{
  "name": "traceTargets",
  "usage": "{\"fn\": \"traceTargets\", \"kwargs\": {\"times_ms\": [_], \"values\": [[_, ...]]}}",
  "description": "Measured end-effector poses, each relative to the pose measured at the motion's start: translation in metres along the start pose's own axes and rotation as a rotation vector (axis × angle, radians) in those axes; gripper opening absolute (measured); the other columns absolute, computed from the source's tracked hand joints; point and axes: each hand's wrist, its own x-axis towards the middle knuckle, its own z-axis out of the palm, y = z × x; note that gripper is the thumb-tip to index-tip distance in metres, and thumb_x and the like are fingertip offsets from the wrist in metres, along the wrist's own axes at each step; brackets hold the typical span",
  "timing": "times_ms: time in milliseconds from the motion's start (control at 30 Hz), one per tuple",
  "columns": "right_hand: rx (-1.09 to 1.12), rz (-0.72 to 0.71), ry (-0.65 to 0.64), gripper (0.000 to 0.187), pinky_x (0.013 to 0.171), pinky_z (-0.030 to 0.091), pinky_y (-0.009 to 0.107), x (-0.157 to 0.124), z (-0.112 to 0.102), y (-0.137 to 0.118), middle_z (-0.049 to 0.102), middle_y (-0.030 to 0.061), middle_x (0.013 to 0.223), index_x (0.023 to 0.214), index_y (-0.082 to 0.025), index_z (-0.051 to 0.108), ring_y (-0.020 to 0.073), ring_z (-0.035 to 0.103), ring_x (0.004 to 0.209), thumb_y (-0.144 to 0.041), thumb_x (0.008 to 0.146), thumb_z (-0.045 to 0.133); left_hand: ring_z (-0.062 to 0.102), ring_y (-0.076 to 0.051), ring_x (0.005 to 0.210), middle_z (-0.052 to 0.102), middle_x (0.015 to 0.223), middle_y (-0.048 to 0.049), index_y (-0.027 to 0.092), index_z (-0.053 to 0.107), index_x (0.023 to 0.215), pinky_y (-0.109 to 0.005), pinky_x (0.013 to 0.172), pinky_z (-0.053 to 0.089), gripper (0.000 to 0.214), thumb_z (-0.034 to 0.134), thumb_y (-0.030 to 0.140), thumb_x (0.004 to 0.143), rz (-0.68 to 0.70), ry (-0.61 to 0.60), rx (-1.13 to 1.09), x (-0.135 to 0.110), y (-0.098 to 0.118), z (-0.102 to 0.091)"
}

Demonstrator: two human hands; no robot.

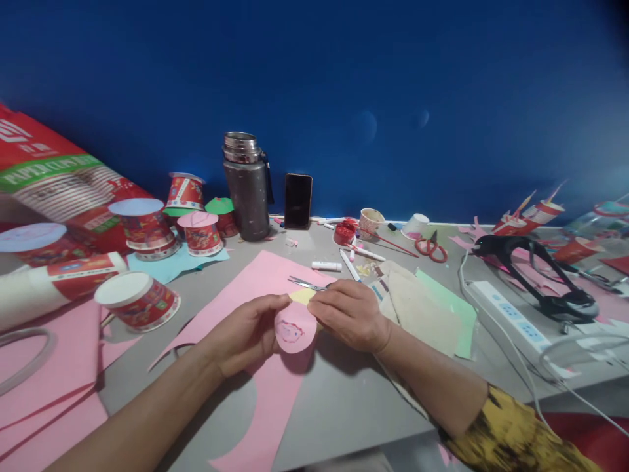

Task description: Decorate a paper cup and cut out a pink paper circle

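Note:
My left hand [250,331] is closed on a round pink paper piece [295,329], pinching its left edge. A wavy red and purple shape is drawn on the circle. Behind its upper edge shows a piece of yellow paper [302,297]. My right hand [351,314] has its fingertips pressed together at the right side of the yellow paper, touching the circle's edge. Scissors [308,284] point left from behind the right hand, blades slightly apart. Their handles are hidden, so I cannot tell whether that hand also holds them. Below lies a cut pink sheet [268,275].
Decorated paper cups [140,298] and a bag of cups [63,177] stand left. A thermos [246,190] and a phone [298,202] are at the back. Red-handled scissors [431,249], a cloth [422,308], a power strip [511,318] and a black strap frame [540,275] lie right.

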Motion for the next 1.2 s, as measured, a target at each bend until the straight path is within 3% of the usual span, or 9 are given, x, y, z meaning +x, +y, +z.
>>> {"fn": "traceTargets", "kwargs": {"times_ms": [133,233,300,467,567,700,800,967,1200], "values": [[0.051,0.035,-0.037,0.021,0.082,0.055,0.038,0.0,0.001,0.0,0.081,0.0082,0.103,0.107,-0.027,0.076,0.0221,0.07,0.086,-0.021,0.103,0.056,0.052,-0.01,0.056,0.055,0.063,0.0029,0.015,0.062,0.069,-0.021,0.051,0.045,0.024,0.085,0.016,0.07,0.038,-0.058,0.087,-0.002,0.001,-0.001],[0.103,0.108,-0.049,0.02,0.083,0.055,0.037,0.003,0.005,0.0,0.081,0.0081,0.102,0.105,-0.026,0.076,0.0216,0.07,0.086,-0.021,0.103,0.056,0.048,-0.01,0.057,0.053,0.063,0.0032,0.016,0.058,0.066,-0.021,0.053,0.042,0.032,0.089,0.023,0.068,0.095,-0.081,0.192,-0.002,0.001,-0.004],[0.144,0.233,-0.003,0.018,0.083,0.055,0.037,0.005,0.009,0.001,0.081,0.009,0.099,0.105,-0.024,0.075,0.0219,0.07,0.086,-0.025,0.102,0.058,0.047,-0.009,0.058,0.054,0.062,0.0023,0.015,0.059,0.065,-0.021,0.055,0.039,0.036,0.091,0.031,0.07,0.152,-0.073,0.282,0.0,0.0,-0.006],[0.479,0.737,0.044,0.028,0.071,0.052,0.03,0.006,0.014,0.001,0.076,0.0044,0.078,0.091,-0.022,0.074,0.0177,0.068,0.07,-0.039,0.104,0.056,0.051,-0.011,0.058,0.06,0.063,-0.0002,0.014,0.065,0.071,-0.023,0.059,0.042,0.042,0.094,0.044,0.068,0.197,0.007,0.36,0.002,-0.001,-0.007],[0.665,0.853,0.014,0.042,0.065,0.05,0.028,0.007,0.013,-0.002,0.073,0.0039,0.075,0.084,-0.021,0.074,0.0157,0.065,0.063,-0.053,0.103,0.054,0.055,-0.013,0.059,0.064,0.065,-0.0018,0.015,0.068,0.073,-0.025,0.06,0.045,0.043,0.095,0.047,0.065,0.19,0.032,0.352,0.001,-0.001,-0.006],[0.742,0.892,-0.014,0.053,0.058,0.046,0.027,0.008,0.013,-0.003,0.07,0.0037,0.071,0.082,-0.02,0.073,0.0142,0.058,0.056,-0.064,0.101,0.051,0.053,-0.012,0.057,0.063,0.063,0.0,0.016,0.066,0.071,-0.024,0.058,0.042,0.042,0.094,0.047,0.062,0.189,0.041,0.415,-0.002,0.003,-0.004],[0.641,0.89,-0.03,0.044,0.061,0.044,0.027,0.006,0.015,0.001,0.07,0.0021,0.068,0.076,-0.021,0.071,0.0148,0.058,0.058,-0.053,0.102,0.054,0.052,-0.014,0.058,0.065,0.063,-0.0012,0.017,0.069,0.07,-0.024,0.056,0.039,0.037,0.087,0.049,0.066,0.271,0.1,0.664,-0.002,0.012,-0.007],[0.235,0.859,-0.116,0.024,0.069,0.04,0.028,0.005,0.015,0.014,0.075,0.0026,0.076,0.075,-0.022,0.072,0.0176,0.063,0.07,-0.03,0.095,0.062,0.053,-0.016,0.06,0.064,0.06,-0.0003,0.018,0.072,0.064,-0.024,0.056,0.039,0.028,0.078,0.045,0.07,0.427,0.238,1.091,0.001,0.03,-0.017],[0.024,1.045,-0.091,0.022,0.065,0.035,0.028,0.005,0.0,0.041,0.075,0.0018,0.076,0.082,-0.023,0.074,0.0178,0.063,0.07,-0.034,0.095,0.06,0.055,-0.017,0.055,0.064,0.058,0.0002,0.021,0.071,0.071,-0.024,0.048,0.037,0.021,0.076,0.041,0.074,0.345,0.269,1.182,0.003,0.03,-0.019]]}}
